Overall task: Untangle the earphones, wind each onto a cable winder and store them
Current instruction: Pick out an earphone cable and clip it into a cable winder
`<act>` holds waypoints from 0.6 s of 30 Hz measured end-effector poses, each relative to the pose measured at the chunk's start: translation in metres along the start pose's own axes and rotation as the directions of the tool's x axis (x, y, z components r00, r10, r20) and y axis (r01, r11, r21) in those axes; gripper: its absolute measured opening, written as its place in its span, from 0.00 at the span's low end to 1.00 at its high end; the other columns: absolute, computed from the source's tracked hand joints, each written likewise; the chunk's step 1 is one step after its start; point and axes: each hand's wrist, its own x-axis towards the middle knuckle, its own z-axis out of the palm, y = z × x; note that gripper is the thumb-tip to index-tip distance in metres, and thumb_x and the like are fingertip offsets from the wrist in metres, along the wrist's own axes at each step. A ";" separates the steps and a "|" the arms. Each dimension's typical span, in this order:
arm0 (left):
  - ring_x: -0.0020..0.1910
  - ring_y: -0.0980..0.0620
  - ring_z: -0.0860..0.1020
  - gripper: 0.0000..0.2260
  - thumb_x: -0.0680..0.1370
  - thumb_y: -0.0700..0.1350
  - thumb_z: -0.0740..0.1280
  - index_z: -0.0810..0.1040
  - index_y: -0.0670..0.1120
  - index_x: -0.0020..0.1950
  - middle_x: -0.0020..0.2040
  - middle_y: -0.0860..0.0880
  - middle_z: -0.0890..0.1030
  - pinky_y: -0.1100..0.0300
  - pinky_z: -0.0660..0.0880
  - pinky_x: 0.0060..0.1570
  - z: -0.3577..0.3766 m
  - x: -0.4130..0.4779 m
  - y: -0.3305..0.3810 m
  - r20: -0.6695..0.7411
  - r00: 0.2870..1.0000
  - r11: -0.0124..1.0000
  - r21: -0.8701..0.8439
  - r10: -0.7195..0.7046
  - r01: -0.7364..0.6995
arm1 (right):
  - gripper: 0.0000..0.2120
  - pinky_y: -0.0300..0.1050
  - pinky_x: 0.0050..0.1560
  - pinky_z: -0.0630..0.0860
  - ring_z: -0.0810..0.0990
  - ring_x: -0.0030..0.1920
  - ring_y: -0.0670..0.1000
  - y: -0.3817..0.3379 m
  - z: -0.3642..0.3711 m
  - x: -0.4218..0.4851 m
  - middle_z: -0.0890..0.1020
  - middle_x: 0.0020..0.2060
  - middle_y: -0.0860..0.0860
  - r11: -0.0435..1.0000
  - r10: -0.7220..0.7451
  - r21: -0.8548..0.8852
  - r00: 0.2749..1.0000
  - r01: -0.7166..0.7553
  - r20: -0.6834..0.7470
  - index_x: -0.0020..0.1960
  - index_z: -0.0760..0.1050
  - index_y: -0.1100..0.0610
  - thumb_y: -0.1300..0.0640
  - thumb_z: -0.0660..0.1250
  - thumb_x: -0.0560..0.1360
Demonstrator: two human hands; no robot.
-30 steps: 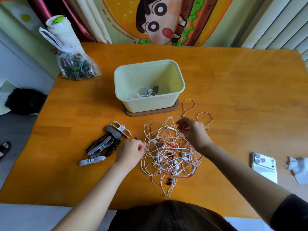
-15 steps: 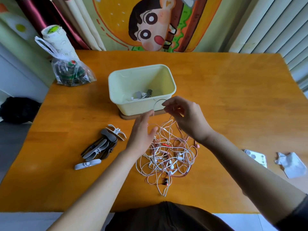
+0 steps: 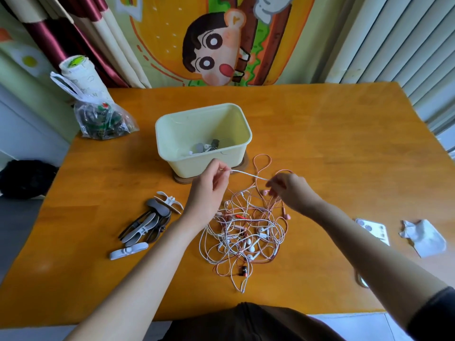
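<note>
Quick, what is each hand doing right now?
Left hand: pinches the white cable.
Right hand: holds the same cable, farther along.

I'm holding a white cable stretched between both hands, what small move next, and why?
Probably lift the white cable gently to find where it snags: left hand and right hand both pinch it taut, while its rest seems to run into the tangle.

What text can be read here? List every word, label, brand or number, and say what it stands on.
No text can be read in full.
Bag: a green and red label inside, too blurred to read.
Roll: faint grey print on the wrapper, too small to read.
Phone: no writing shows.
Curtain: a cartoon picture only, no words.
</note>
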 end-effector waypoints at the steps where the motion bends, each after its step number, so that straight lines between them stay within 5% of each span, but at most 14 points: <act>1: 0.31 0.58 0.68 0.04 0.81 0.40 0.60 0.72 0.47 0.47 0.33 0.51 0.71 0.66 0.65 0.31 -0.003 0.002 0.004 -0.012 1.000 1.000 0.003 0.021 -0.021 | 0.09 0.42 0.43 0.79 0.81 0.37 0.51 0.004 0.005 -0.001 0.84 0.44 0.55 1.000 0.012 -0.015 1.000 -0.012 0.020 0.51 0.79 0.62 0.60 0.60 0.80; 3: 0.30 0.59 0.68 0.03 0.81 0.39 0.60 0.73 0.43 0.49 0.32 0.52 0.69 0.69 0.64 0.30 -0.008 0.004 0.008 -0.058 0.998 0.999 -0.001 0.040 -0.040 | 0.10 0.37 0.34 0.76 0.79 0.33 0.49 0.010 0.012 -0.003 0.84 0.44 0.53 0.999 0.029 -0.015 0.998 -0.028 0.064 0.50 0.79 0.61 0.58 0.60 0.80; 6: 0.28 0.58 0.66 0.04 0.81 0.39 0.60 0.74 0.41 0.49 0.30 0.52 0.68 0.70 0.62 0.27 -0.018 0.008 0.005 -0.144 0.989 0.999 0.023 0.036 -0.033 | 0.12 0.46 0.46 0.76 0.81 0.41 0.54 0.013 0.010 -0.001 0.83 0.41 0.51 0.990 0.069 0.114 0.993 -0.080 0.091 0.45 0.79 0.59 0.58 0.59 0.80; 10: 0.29 0.58 0.67 0.04 0.80 0.39 0.62 0.75 0.42 0.49 0.31 0.54 0.69 0.72 0.64 0.29 -0.029 0.011 -0.001 -0.132 0.990 0.989 0.137 -0.044 0.063 | 0.14 0.57 0.45 0.78 0.77 0.29 0.46 -0.005 -0.023 0.008 0.76 0.26 0.48 0.909 0.059 0.417 0.984 0.016 -0.167 0.39 0.76 0.55 0.59 0.58 0.81; 14: 0.35 0.61 0.70 0.04 0.80 0.41 0.63 0.76 0.43 0.52 0.38 0.56 0.72 0.76 0.67 0.32 -0.025 0.014 0.005 -0.020 0.983 0.951 0.248 -0.184 0.183 | 0.10 0.32 0.31 0.66 0.70 0.25 0.39 -0.060 -0.072 0.004 0.71 0.26 0.44 0.934 -0.125 0.241 0.874 0.263 -0.469 0.43 0.80 0.53 0.54 0.63 0.79; 18: 0.28 0.63 0.71 0.06 0.77 0.42 0.67 0.77 0.46 0.54 0.41 0.54 0.74 0.74 0.66 0.30 -0.013 0.015 0.030 0.021 0.991 0.989 0.073 -0.133 0.131 | 0.09 0.28 0.32 0.65 0.72 0.29 0.36 -0.103 -0.090 -0.009 0.73 0.27 0.40 0.901 -0.288 0.144 0.812 0.410 -0.507 0.44 0.81 0.52 0.52 0.64 0.78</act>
